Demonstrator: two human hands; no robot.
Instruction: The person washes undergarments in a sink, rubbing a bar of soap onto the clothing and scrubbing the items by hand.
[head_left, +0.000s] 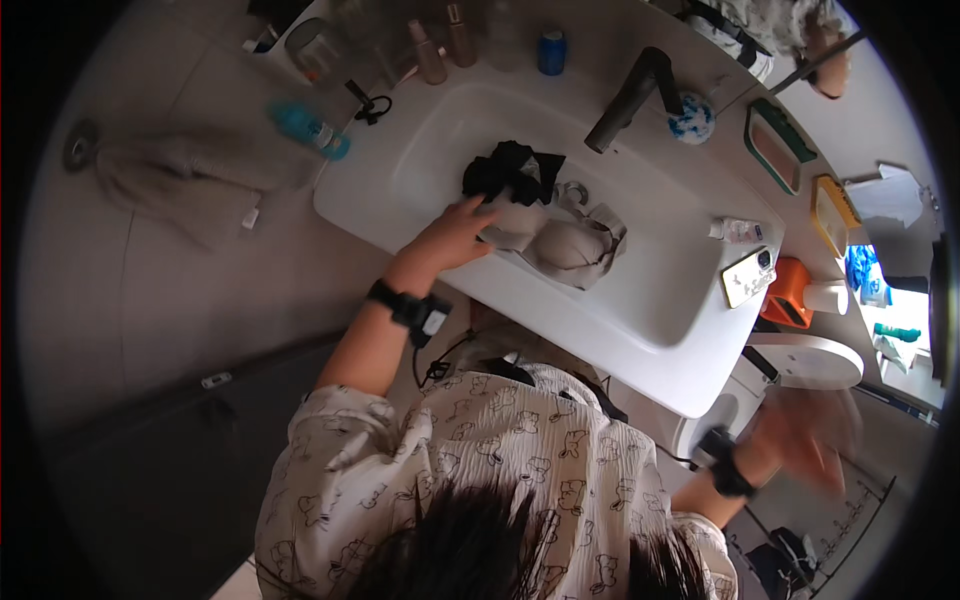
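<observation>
A pale beige bra with rounded cups lies in the white sink, against its near wall. Just behind it is a crumpled black cloth item, whose kind I cannot make out. My left hand reaches over the near rim, fingers apart, with the fingertips at the left cup and close to the black cloth. It does not visibly grip either one. Away from the sink at the lower right is my right hand, smeared by motion. Its fingers are too blurred to read, and nothing can be made out in it.
A dark faucet arches over the sink's far side. Bottles and a blue can line the back edge. A phone and a small tube lie on the right rim. A towel hangs at the left.
</observation>
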